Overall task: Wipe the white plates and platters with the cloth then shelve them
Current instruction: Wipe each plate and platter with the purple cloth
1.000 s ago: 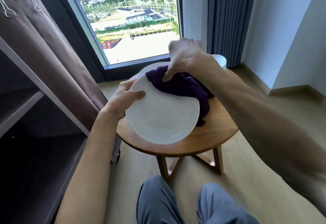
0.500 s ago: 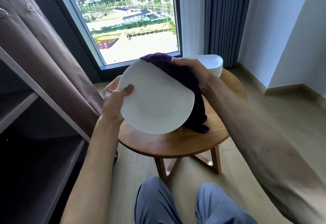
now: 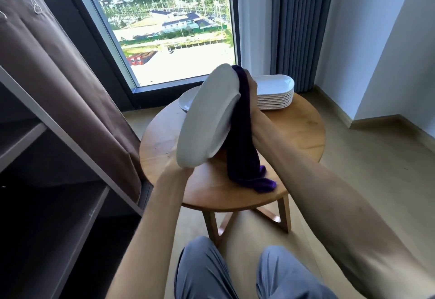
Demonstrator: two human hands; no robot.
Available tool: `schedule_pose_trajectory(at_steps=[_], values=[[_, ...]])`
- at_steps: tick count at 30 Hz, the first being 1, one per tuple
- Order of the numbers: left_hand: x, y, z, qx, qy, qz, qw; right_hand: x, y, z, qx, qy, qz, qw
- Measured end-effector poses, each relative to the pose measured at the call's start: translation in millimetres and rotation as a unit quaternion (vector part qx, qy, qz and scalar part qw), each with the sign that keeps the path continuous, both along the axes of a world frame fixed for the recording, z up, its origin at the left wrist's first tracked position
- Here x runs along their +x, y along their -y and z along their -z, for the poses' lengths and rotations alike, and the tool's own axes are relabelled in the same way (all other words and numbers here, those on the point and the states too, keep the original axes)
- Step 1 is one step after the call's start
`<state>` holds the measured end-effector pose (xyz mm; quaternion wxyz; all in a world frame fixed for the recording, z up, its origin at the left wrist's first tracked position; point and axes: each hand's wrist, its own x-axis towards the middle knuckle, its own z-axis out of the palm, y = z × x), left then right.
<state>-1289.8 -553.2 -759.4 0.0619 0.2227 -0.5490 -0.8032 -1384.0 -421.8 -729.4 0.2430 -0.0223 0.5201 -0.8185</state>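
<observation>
Right now a round white plate (image 3: 207, 120) is held up on edge above the round wooden table (image 3: 301, 134), tilted, its underside and foot ring facing the camera, upper rim toward the window (image 3: 164, 28). Plate is plain, glossy, no pattern; its edges are a bit blurred. The left hand (image 3: 179, 169) grips the plate's lower rim; the fingers are mostly hidden behind the plate, so how far they curl can't be told beyond that it holds the rim. The right hand (image 3: 251, 101) is on the plate's far face with a dark purple cloth (image 3: 242, 138) between palm and plate, fingers wrapped in the cloth near the top rim. The cloth hangs down in a long fold, and its lower end reaches the tabletop near the table's front edge.

At the table's back edge, a stack of white oblong platters (image 3: 275, 94) sits on the right side. Another white round plate (image 3: 188, 101) lies flat at the back left of the table, partly hidden by the held plate. Left of the table stands a dark open shelf unit (image 3: 47, 181) with a brown fabric cover (image 3: 58, 75) pulled aside. Grey-trousered knees (image 3: 204, 273) show in front of the table.
</observation>
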Motion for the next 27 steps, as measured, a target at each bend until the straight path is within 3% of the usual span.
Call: schedule_pose_trajectory(at_steps=[1,3,7,9,12,15,17,20,22,25,27], values=[[4.0,4.4,-5.5,0.029,-0.034,-0.031,0.999,-3.3,-0.9,-0.6,-0.032,-0.025,0.022,0.999],[13.2,11.2,-27.4,0.027,-0.125,-0.002,0.992,-12.1,1.8,-8.2,-0.083,-0.09,0.009,0.992],[22.6,15.3,-67.7,-0.083,-0.188,0.182,0.962,-21.5,13.8,-26.5,0.06,-0.151,0.005,0.987],[24.9,11.7,-70.2,-0.067,-0.183,0.144,0.97,-26.3,15.4,-26.9,0.117,-0.161,0.013,0.98],[26.3,4.5,-56.6,0.021,-0.192,0.082,0.978,-30.8,10.0,-24.7,0.119,-0.178,0.02,0.977],[20.9,3.1,-44.5,0.115,-0.234,0.04,0.965,-30.6,4.8,-16.5,0.18,-0.255,-0.038,0.949],[19.0,-4.5,-40.3,0.122,-0.237,0.044,0.963,-26.2,4.7,1.7,0.165,-0.272,-0.031,0.948],[14.5,-18.0,-37.0,0.058,-0.228,0.075,0.969,-23.9,2.5,19.6,0.053,-0.252,0.04,0.965],[8.2,-13.2,-39.7,0.041,-0.224,0.099,0.969,-31.5,2.4,10.1,0.094,-0.244,0.067,0.963],[2.7,8.3,-30.8,0.095,-0.242,0.068,0.963,-50.0,1.9,1.1,0.176,-0.227,0.094,0.953],[4.7,15.2,-12.7,0.119,-0.276,0.052,0.952,-56.4,1.7,1.7,0.178,-0.18,0.087,0.963]])
